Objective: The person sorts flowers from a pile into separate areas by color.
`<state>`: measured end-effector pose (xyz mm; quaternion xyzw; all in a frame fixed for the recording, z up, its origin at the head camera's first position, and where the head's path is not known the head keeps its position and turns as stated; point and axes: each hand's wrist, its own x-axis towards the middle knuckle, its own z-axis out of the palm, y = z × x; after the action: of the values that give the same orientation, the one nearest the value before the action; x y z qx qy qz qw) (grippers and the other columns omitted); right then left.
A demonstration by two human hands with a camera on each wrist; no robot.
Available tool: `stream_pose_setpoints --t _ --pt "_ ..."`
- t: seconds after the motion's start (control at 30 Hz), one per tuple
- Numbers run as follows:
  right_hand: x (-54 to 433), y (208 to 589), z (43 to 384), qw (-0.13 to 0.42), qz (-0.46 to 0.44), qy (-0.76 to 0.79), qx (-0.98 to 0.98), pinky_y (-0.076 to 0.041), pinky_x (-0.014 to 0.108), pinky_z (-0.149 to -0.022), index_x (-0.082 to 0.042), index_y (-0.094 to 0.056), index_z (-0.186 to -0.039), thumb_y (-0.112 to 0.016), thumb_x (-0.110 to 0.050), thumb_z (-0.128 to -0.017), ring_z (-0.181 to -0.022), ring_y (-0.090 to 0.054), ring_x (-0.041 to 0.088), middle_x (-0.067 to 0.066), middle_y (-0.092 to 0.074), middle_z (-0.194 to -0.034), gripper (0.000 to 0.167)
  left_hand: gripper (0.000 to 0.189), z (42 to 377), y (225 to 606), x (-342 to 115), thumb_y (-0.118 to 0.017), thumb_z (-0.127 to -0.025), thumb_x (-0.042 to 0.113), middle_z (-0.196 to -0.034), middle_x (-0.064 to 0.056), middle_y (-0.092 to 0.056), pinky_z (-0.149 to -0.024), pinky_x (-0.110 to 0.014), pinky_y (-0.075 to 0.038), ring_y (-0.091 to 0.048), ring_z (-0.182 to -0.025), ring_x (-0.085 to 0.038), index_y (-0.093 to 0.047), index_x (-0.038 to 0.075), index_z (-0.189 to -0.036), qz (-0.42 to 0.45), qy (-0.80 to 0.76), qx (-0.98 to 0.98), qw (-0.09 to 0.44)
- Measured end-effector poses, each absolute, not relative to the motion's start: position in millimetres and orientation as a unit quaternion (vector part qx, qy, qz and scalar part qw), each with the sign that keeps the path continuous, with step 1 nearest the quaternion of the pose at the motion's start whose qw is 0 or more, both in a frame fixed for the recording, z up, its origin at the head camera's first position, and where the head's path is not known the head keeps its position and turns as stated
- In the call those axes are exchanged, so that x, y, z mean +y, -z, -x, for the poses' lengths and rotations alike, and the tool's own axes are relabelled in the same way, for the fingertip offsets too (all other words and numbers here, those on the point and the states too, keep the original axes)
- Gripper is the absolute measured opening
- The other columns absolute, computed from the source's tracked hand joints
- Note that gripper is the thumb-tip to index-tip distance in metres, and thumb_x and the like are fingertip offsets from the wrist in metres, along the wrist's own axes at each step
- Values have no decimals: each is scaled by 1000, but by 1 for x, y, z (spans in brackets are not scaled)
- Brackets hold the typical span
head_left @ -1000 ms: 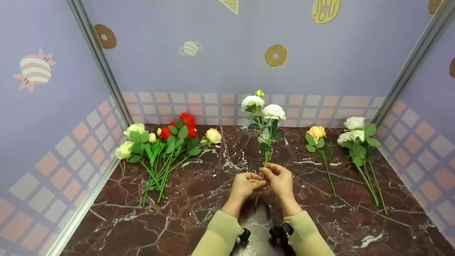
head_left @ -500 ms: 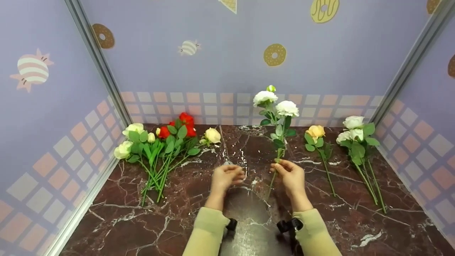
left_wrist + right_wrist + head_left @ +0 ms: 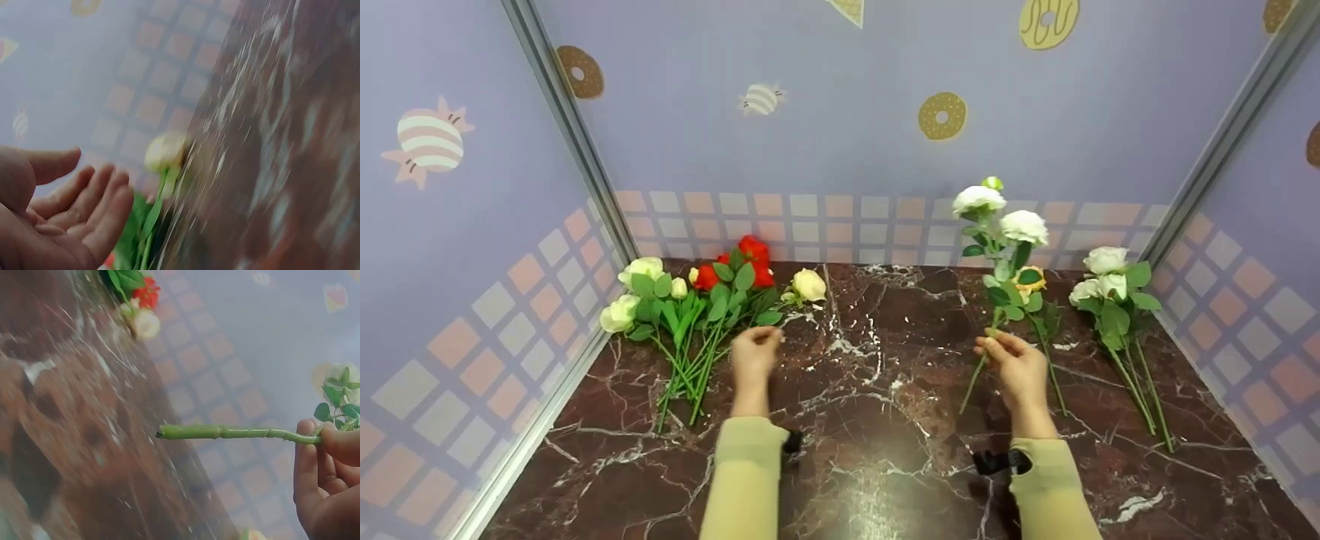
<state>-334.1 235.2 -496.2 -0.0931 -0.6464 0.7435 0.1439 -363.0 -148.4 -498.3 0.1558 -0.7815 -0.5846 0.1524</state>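
My right hand (image 3: pixel 1020 371) pinches the green stem (image 3: pixel 242 432) of a white flower spray (image 3: pixel 1024 227) between thumb and fingers. The spray stands upright in the head view, with two white blooms and a small bud on top, partly covering an orange rose (image 3: pixel 1030 280) behind it. The stem's cut end points free in the right wrist view. My left hand (image 3: pixel 755 360) holds nothing; in the left wrist view its fingers (image 3: pixel 107 211) are loosely bent, apart from the thumb. It hovers just right of the crossed stems of a flower pile, near a pale yellow rose (image 3: pixel 809 286).
At left on the marble table (image 3: pixel 870 450) lie red flowers (image 3: pixel 755 255), pale green-white blooms (image 3: pixel 620 315) and their crossing stems. White roses (image 3: pixel 1107 260) lie at the right. Patterned walls (image 3: pixel 840 112) enclose the back and both sides.
My left hand has let go of the white spray's stem and moved left towards the flower pile. My right hand has carried the spray to the right, in front of the orange rose.
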Motion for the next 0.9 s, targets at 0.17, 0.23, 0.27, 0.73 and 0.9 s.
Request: stream_pose_setpoints --t 0.17,0.23,0.27,0.73,0.9 --pt "263 494 336 156 107 -742 -643 -62 17 -77 19 -53 -136 -65 0 -99 -72 -73 2 -15 -75 -76 43 36 365 493 -187 -63 -103 16 -129 -27 -66 -102 -52 -53 -63 -119 -42 -65 -3 -133 -194 518 -822 134" --pt "274 492 336 159 112 -735 -650 -62 17 -79 18 -53 -137 -65 0 -99 -73 -73 1 -17 -74 -75 44 40 364 491 -198 -60 -105 16 -139 -26 -61 -106 -54 -51 -59 -127 -43 -59 -2 -140 -205 504 -830 122" --pt "280 491 336 159 114 -729 -655 -62 16 -80 18 -52 -137 -64 0 -99 -73 -73 1 -18 -74 -75 43 42 364 491 -203 -59 -105 16 -143 -26 -58 -108 -55 -50 -57 -130 -44 -57 -1 -143 -211 497 -834 116" --pt "366 472 324 137 183 -737 -636 -63 16 -71 -2 -67 -128 -67 0 -97 -69 -74 3 -13 -75 -71 31 32 361 500 -238 -54 -103 10 -135 -27 -63 -96 -57 -57 -62 -120 -45 -66 0 -131 -272 363 -891 12" --pt "400 468 318 115 201 -748 -622 -62 16 -69 -15 -75 -99 -65 1 -98 -67 -74 4 -10 -75 -72 19 17 361 503 -244 -61 -95 5 -125 -32 -64 -93 -57 -57 -64 -114 -47 -72 -2 -106 -272 334 -902 7"
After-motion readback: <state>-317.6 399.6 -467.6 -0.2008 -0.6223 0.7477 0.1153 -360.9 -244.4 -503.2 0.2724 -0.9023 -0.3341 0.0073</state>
